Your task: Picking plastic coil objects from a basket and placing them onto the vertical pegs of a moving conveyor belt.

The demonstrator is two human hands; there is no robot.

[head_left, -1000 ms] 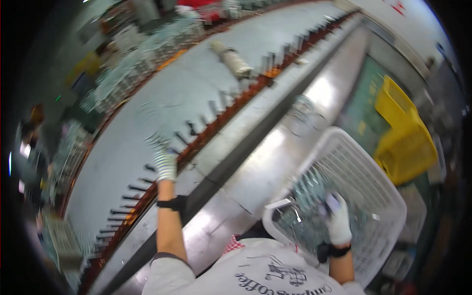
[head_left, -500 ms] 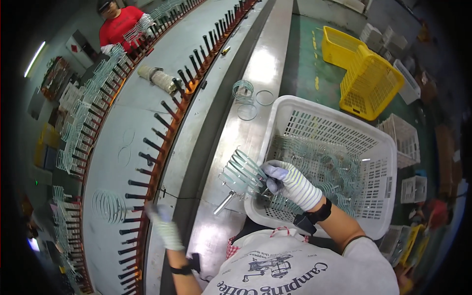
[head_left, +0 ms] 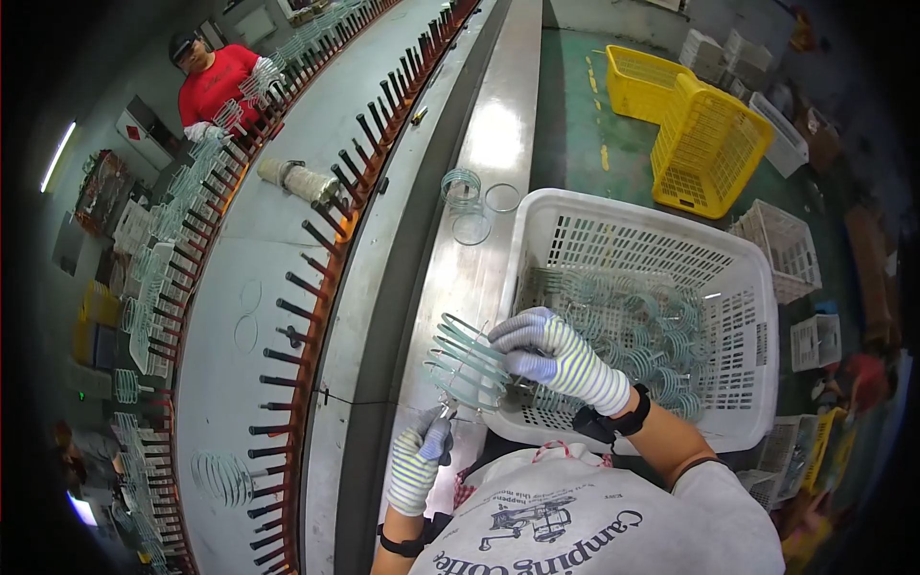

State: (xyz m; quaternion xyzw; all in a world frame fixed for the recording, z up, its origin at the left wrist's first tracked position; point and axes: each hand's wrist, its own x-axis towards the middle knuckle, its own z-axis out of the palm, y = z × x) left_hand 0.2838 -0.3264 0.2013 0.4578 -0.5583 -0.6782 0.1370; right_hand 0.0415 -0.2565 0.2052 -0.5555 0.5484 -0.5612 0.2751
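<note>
Left gloved hand (head_left: 418, 462) closes around the stem of a wire coil (head_left: 467, 368) | right gloved hand (head_left: 556, 356), fingers shut, pinches its side | coil held above metal ledge (head_left: 484, 261), beside white basket (head_left: 755, 321) | red-shirted worker (head_left: 216, 91) beyond peg-lined table (head_left: 216, 335)

One held coil (head_left: 467, 359), two striped-gloved hands (head_left: 561, 356), two wristbands (head_left: 630, 416)
</note>
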